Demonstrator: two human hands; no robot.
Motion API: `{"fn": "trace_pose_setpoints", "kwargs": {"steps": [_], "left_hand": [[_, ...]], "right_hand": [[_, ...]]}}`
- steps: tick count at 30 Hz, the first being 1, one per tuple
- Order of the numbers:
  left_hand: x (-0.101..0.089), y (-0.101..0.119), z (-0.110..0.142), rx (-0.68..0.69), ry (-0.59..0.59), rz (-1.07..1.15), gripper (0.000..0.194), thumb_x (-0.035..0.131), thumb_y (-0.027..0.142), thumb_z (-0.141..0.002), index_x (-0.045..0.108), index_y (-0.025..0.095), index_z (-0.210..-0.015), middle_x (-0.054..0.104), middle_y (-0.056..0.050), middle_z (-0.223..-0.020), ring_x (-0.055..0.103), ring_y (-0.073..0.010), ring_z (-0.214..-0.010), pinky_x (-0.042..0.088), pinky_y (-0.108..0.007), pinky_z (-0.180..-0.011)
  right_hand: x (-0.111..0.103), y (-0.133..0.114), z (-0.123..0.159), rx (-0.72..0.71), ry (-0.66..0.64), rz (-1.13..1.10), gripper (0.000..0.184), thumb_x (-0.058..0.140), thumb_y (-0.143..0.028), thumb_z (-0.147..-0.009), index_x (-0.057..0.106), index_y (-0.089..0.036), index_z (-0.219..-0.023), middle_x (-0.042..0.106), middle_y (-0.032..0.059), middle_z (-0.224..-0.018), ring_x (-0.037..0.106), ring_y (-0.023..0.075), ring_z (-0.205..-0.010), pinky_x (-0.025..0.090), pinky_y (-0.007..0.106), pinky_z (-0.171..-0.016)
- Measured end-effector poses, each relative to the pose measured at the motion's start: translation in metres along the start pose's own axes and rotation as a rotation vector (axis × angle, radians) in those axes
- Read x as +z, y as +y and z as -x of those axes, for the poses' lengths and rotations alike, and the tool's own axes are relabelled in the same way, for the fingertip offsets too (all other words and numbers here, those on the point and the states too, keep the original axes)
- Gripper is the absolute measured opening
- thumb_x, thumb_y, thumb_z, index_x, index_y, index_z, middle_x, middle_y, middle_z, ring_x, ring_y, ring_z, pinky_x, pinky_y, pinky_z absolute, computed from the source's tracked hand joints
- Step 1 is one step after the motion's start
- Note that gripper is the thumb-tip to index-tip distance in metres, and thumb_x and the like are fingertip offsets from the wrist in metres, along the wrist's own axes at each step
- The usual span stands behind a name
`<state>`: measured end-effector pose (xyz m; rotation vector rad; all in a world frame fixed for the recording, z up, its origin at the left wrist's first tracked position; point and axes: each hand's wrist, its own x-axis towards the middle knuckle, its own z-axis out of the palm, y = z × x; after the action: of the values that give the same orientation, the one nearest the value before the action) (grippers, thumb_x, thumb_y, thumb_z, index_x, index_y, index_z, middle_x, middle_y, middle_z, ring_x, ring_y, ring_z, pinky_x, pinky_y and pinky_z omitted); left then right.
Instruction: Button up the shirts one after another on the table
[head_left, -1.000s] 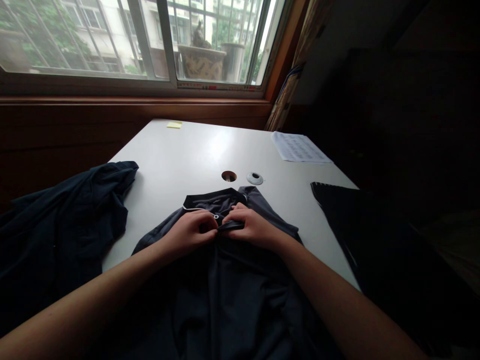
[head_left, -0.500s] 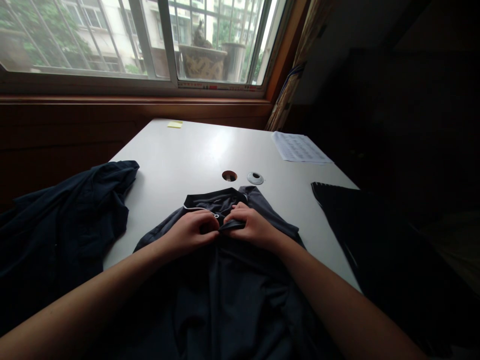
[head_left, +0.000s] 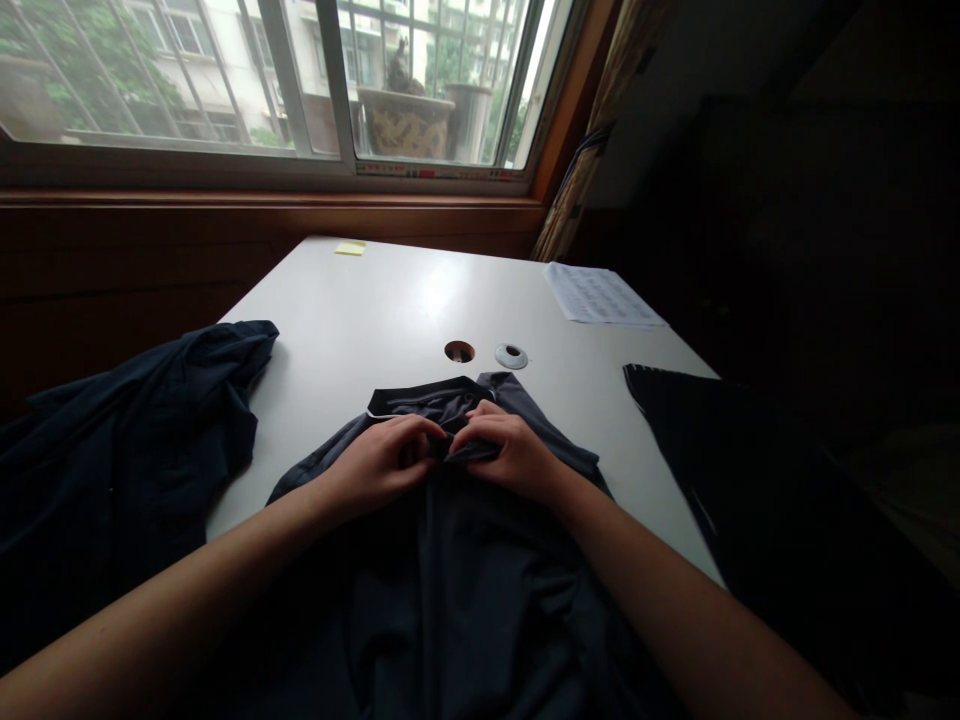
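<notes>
A pair of dark trousers (head_left: pixel 480 560) lies on the white table, its waist facing away from me. The black inside of the waistband (head_left: pixel 420 398) shows, edged with a thin white line. My left hand (head_left: pixel 390 455) pinches the front of the waistband from the left, thumb and forefinger close together. From the right, my right hand (head_left: pixel 506 447) grips a folded edge of the same opening. The fingertips of both hands almost meet at the middle and cover what lies between them. Grey cloth (head_left: pixel 536 415) spreads out beyond my right hand.
Another dark garment (head_left: pixel 142 430) lies crumpled at the table's left edge. Dark folded cloth (head_left: pixel 712 440) hangs over the right edge. A round hole (head_left: pixel 459 352), its loose grey cover (head_left: pixel 511 356), printed sheets (head_left: pixel 600 295) and a yellow note (head_left: pixel 350 248) are farther back on the table (head_left: pixel 360 310).
My left fingers have shifted slightly right and now cover the small round white-rimmed fastener that showed before. My right hand has moved a little to the right, still on the cloth.
</notes>
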<state>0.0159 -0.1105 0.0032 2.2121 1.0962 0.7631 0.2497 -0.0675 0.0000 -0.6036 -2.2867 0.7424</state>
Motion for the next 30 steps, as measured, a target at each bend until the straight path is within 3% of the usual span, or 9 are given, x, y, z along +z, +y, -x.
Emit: {"fn": "trace_pose_setpoints", "kwargs": {"steps": [3, 9, 30], "left_hand": [[0.002, -0.004, 0.002, 0.05, -0.002, -0.122, 0.03, 0.061, 0.017, -0.089, 0.065, 0.023, -0.119, 0.06, -0.002, -0.087, 0.058, -0.0149, -0.076, 0.045, -0.023, -0.066], [0.006, -0.011, 0.002, 0.095, 0.013, -0.262, 0.014, 0.06, 0.02, -0.093, 0.071, 0.025, -0.101, 0.063, -0.003, -0.095, 0.062, -0.0156, -0.081, 0.046, -0.024, -0.07], [0.001, -0.008, 0.001, 0.106, 0.03, -0.227, 0.011, 0.057, 0.019, -0.093, 0.068, 0.019, -0.094, 0.062, -0.003, -0.084, 0.06, -0.0152, -0.075, 0.043, -0.023, -0.065]], "right_hand": [[-0.002, -0.001, 0.0, -0.014, -0.005, 0.012, 0.019, 0.073, -0.007, -0.075, 0.074, -0.022, -0.087, 0.07, 0.0011, -0.074, 0.056, 0.0216, -0.084, 0.048, 0.039, -0.087], [-0.005, -0.002, 0.001, -0.048, -0.058, 0.032, 0.028, 0.069, 0.0, -0.072, 0.076, -0.023, -0.086, 0.07, 0.0016, -0.076, 0.056, 0.0215, -0.083, 0.049, 0.04, -0.087], [-0.005, 0.0, 0.003, -0.05, -0.023, 0.025, 0.034, 0.064, 0.005, -0.069, 0.077, -0.024, -0.083, 0.062, 0.0019, -0.072, 0.052, 0.0208, -0.081, 0.048, 0.036, -0.077]]}}
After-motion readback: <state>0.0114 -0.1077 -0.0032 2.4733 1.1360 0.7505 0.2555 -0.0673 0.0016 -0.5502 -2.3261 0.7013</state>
